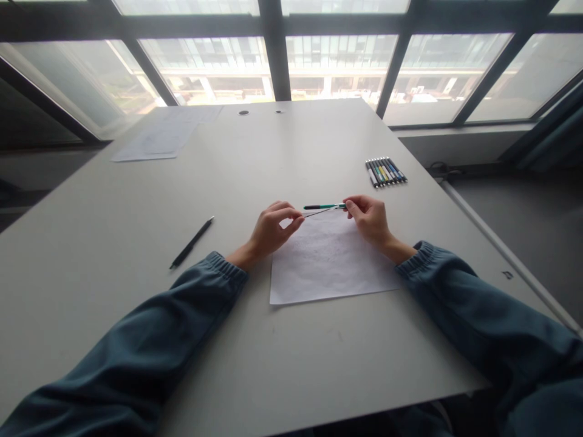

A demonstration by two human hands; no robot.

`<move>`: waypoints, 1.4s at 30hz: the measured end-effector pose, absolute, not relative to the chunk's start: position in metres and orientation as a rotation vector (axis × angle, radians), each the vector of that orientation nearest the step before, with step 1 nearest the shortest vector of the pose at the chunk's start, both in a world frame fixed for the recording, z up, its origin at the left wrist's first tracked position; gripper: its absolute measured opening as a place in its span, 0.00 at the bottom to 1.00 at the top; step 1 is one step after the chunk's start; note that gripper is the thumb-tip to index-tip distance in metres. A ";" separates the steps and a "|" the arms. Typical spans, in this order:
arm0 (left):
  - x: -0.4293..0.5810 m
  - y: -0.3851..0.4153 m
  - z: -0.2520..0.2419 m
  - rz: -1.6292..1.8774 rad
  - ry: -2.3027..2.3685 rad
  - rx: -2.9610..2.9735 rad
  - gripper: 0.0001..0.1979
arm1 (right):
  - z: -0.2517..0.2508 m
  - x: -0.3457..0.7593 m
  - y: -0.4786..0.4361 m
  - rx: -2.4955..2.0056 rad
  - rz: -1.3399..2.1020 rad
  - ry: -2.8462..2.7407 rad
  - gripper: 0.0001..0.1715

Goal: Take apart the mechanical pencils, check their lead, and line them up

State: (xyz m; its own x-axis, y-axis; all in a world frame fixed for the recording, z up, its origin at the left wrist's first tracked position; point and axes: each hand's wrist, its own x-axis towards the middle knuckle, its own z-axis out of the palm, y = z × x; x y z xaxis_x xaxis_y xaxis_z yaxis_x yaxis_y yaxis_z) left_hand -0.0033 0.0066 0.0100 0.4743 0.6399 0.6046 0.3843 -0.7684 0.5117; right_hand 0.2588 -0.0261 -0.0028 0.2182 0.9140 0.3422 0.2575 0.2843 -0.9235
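Observation:
Above the far edge of a white sheet of paper [334,261], my left hand [276,226] is closed in a pinch. Between its thumb and forefinger is one end of a thin dark pen refill [317,212], which slants up to the right. My right hand [370,220] is closed on the right end of a green pen [324,206] with a dark left tip. Near the right fingertips the refill's pale end meets or crosses the pen; whether they touch is unclear. A black pen [192,243] lies on the table left of my left hand.
Several pens [385,172] lie side by side at the right of the white table [255,164]. More paper sheets [155,136] are at the far left, near the windows. A round hole [243,113] is by the far edge.

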 end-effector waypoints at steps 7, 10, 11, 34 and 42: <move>-0.002 0.006 0.010 1.059 0.782 2.509 0.07 | -0.006 0.261 -0.026 -1.329 0.540 -1.532 0.12; -0.002 0.006 0.009 1.031 0.777 2.513 0.07 | -0.008 0.263 -0.025 -1.355 0.508 -1.584 0.09; -0.002 0.006 0.009 1.013 0.776 2.518 0.07 | -0.008 0.263 -0.025 -1.367 0.498 -1.605 0.08; -0.005 0.005 0.009 0.949 0.805 2.570 0.07 | -0.001 0.255 -0.033 -1.084 0.221 -2.098 0.05; -0.006 0.008 0.006 0.935 0.798 2.557 0.05 | -0.003 0.256 -0.033 -1.095 0.232 -2.181 0.08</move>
State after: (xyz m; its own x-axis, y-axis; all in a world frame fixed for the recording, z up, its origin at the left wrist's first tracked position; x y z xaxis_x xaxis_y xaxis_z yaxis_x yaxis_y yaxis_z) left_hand -0.0060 0.0076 0.0057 0.6330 0.5942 0.4963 0.3967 -0.7994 0.4512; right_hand 0.2560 -0.0325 -0.0031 -0.4177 0.7640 0.4918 0.6432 0.6309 -0.4338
